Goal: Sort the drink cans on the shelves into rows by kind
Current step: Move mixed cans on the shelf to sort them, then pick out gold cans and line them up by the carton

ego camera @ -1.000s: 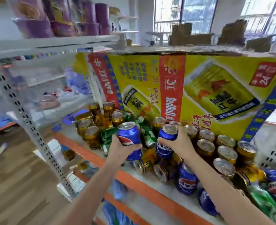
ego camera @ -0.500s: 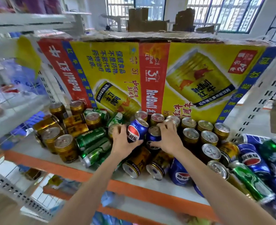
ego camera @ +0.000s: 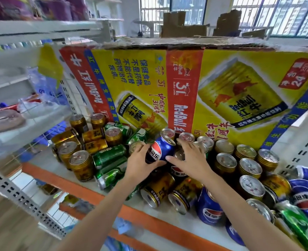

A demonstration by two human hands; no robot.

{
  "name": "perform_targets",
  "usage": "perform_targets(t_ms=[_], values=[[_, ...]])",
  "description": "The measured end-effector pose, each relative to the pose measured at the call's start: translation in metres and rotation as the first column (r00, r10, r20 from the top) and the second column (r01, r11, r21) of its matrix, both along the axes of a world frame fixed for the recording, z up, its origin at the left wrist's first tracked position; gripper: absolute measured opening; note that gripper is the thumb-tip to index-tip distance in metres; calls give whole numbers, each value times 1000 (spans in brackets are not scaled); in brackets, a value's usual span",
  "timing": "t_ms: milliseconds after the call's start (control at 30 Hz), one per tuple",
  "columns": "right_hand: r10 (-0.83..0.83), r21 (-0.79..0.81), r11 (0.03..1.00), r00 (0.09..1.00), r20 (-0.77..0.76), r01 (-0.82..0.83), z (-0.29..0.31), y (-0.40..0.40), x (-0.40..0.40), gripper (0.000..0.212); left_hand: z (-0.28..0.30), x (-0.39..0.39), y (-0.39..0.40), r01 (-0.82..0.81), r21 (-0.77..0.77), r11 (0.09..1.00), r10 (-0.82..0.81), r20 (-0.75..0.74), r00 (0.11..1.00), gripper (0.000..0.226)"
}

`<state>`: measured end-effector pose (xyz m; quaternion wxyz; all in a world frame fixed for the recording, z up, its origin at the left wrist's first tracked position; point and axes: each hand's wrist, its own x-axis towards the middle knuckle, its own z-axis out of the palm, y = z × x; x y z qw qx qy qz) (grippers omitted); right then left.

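While the left hand (ego camera: 139,164) grips a tilted blue can (ego camera: 160,148), right hand (ego camera: 189,160) lies spread.

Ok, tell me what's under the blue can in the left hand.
The blue can tilts in the left hand above lying gold cans. What sits directly beneath it is hidden by both hands.

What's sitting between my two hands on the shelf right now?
In the head view, a tilted blue Pepsi can lies between them: the left hand grips it from the left, and the right hand rests against its right side.
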<state>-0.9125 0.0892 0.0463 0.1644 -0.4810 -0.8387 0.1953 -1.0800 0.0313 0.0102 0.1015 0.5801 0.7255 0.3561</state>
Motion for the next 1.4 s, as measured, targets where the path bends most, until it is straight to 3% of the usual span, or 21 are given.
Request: perform_targets(t_ms=[67,200,300,400,633,700,833,1033,1133,1233,1400], values=[[37,20,999,995,94,-39,4,7,-10,89,-4,0,0,24,16,1000,-25,28,999,71],[70,-123,991,992,103,-57,11,14,-31,94,-12,1,-6,81,-46,996,-76,96,992,76],[41,-92,995,996,79,-34,12,19,-37,90,-20,-9,-19,119,-138,983,-143,-183,973,84],[70,46,996,993,97,-75,21,15,-40,84,-26,-28,-37,108,-153,982,-160,-384,909,69],[270,-19,961,924,271,-275,15,5,-57,83,-24,-59,-44,192,-191,963,-251,-365,896,57],[253,-1,964,909,330,-268,5,0,-64,84,-21,-65,-41,223,-211,952,-286,-352,891,54],[216,15,970,883,417,-244,11,4,-76,79,-8,-90,-32,255,-102,962,-274,-292,916,33],[239,7,967,917,319,-254,24,8,-120,53,16,-169,-6,156,-95,983,-179,-350,920,27],[262,7,961,921,290,-275,22,10,-154,46,27,-219,9,60,-163,985,-114,-347,931,25],[270,-6,959,911,312,-282,15,16,-192,47,24,-269,23,-49,-296,954,-71,-382,921,31],[256,53,956,909,328,-288,-1,26,-253,50,0,-330,20,-213,-289,933,101,-358,928,41]])
